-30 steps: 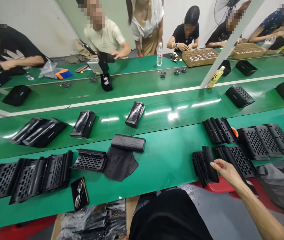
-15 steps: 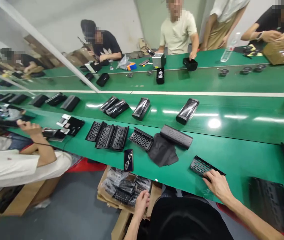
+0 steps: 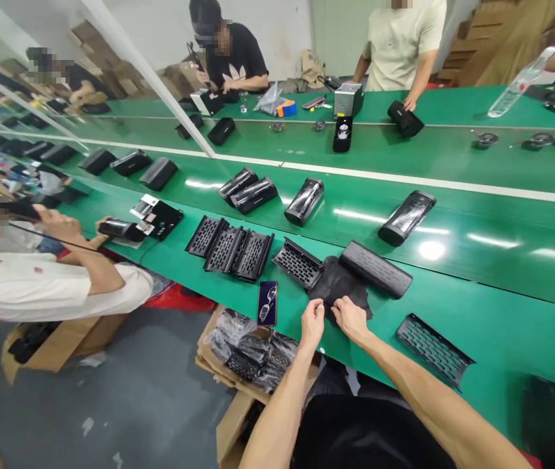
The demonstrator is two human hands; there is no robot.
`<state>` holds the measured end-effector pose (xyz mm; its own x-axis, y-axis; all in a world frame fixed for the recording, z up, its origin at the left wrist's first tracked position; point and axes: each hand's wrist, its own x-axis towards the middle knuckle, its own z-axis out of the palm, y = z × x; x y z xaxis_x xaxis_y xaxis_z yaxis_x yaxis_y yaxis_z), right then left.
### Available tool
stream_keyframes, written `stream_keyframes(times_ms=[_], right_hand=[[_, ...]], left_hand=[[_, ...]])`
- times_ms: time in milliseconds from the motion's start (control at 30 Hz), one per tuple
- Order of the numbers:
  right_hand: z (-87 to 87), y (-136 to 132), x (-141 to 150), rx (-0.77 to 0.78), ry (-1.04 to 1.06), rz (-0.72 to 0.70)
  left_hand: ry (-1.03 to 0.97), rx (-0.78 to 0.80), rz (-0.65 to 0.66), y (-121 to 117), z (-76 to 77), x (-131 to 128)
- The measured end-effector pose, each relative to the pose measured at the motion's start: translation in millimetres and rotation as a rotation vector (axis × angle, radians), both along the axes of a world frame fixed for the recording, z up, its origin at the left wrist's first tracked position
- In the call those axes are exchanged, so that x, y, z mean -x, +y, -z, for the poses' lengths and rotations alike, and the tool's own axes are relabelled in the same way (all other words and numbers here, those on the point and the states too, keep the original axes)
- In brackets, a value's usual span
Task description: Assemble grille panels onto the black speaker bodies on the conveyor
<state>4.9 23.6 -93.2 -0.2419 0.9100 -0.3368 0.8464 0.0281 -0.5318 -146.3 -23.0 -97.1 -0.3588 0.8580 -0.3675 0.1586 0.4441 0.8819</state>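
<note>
Two bare hands at the near side of the black cloth [image 3: 339, 283], which lay on the green table [image 3: 184, 260] between a perforated panel [image 3: 299, 264] and a closed black casing [image 3: 376, 268]. Left hand [image 3: 313, 322]: fingertips pressed together at the cloth's edge. Right hand [image 3: 350, 318]: fingers bent onto the cloth; I could not tell if either pinched it. Phone [image 3: 268, 303] with glasses [image 3: 268, 303] on top, left of my hands; second panel [image 3: 434, 348] lay to the right.

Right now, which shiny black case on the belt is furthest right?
The lone case just beyond the slotted rounded piece; other shiny ones lie left of it.
</note>
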Motion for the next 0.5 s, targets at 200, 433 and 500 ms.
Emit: stream_keyframes(times_ms=[200,433,500], right_hand=[[-30.6,-10.1,-42.7,-0.029,0.191,0.008],[-73.9,-54.1,-114.4,0.307,0.752,0.167],[-74.5,-73.6,-131.1,0.425,0.881,0.352]], left_hand=[[-0.076,0.014,-0.009,13.2,-5.6,4.4],[-0.448,0.102,0.183,-5.0,-17.9,-47.3],[-0.522,0.125,0.278,-10.4,-21.1,-65.6]])
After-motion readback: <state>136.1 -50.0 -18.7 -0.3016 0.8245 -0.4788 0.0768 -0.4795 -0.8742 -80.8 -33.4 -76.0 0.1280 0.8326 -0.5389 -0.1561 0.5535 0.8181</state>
